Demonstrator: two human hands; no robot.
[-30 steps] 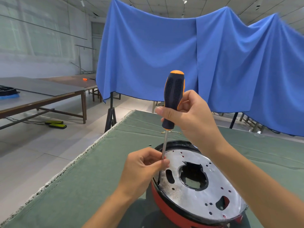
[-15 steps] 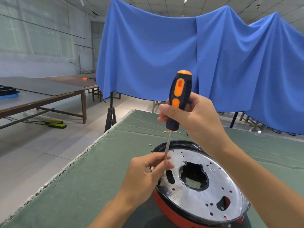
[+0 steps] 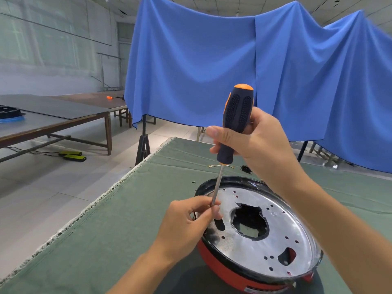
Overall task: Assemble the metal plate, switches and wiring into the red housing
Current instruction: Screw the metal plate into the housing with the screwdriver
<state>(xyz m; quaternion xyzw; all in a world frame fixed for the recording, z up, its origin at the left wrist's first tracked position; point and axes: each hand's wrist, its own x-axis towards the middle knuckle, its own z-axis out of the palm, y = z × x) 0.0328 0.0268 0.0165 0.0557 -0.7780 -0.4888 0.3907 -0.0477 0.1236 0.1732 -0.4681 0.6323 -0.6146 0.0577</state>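
Note:
The round red housing (image 3: 220, 264) lies on the green cloth with its black rim up. A shiny metal plate (image 3: 275, 236) with a large central cutout and several small holes sits inside it. My right hand (image 3: 254, 141) grips the black-and-orange handle of a screwdriver (image 3: 235, 115) held nearly upright over the plate's left edge. My left hand (image 3: 191, 217) pinches the lower part of the steel shaft (image 3: 218, 183) between thumb and fingers. The tip is hidden behind my left fingers.
The green-covered table (image 3: 106, 240) has a frayed left edge with floor beyond it. Small screws (image 3: 194, 182), a thin wire piece (image 3: 214, 165) and a small black part (image 3: 246, 168) lie behind the housing. A blue cloth (image 3: 212, 71) hangs at the back. Long tables (image 3: 53, 122) stand at the left.
The screwdriver handle has turned in my right hand, the orange inset rotating out of view. Both hands stay at the plate's left edge.

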